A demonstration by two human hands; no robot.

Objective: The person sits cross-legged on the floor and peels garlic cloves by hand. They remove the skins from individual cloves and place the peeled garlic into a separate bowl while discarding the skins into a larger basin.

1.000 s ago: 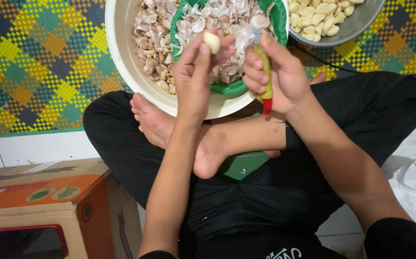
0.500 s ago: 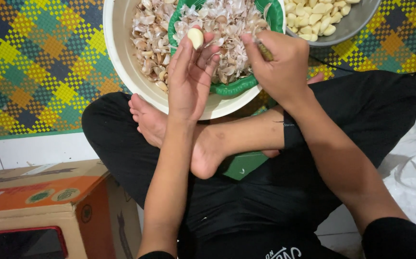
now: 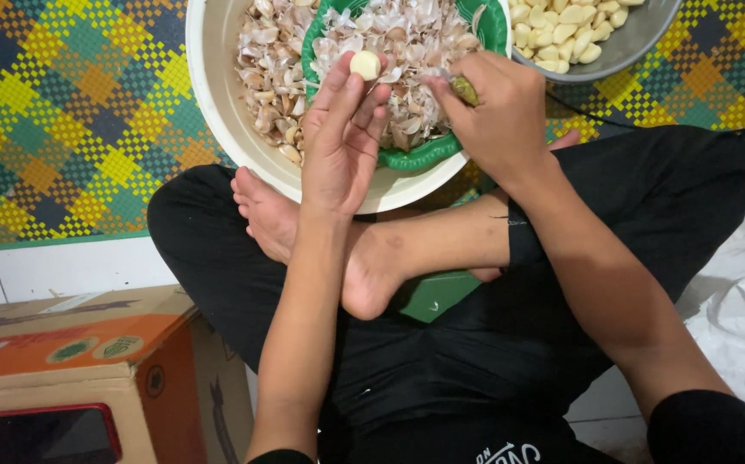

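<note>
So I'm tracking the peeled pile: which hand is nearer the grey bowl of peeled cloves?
Right hand, just below-left of the grey bowl; the left hand is farther left.

**One carton, its labels, and a dark screen**

A cardboard box point(image 3: 89, 369) stood at the lower left of the head view, on the white tiled floor point(image 3: 63, 266), just beside the seated person's left knee. It was rectangular, plain brown along its edges, with a broad orange panel across its top face. Two small oval green labels point(image 3: 93, 349) sat side by side on that orange panel, and a pale strip of tape or paper point(image 3: 72, 302) lay across the top near the far edge. Round and upright dark printed marks showed on the brown side wall. At the bottom left corner, a dark screen with a red rim point(image 3: 37, 434) lay against the box.
</note>
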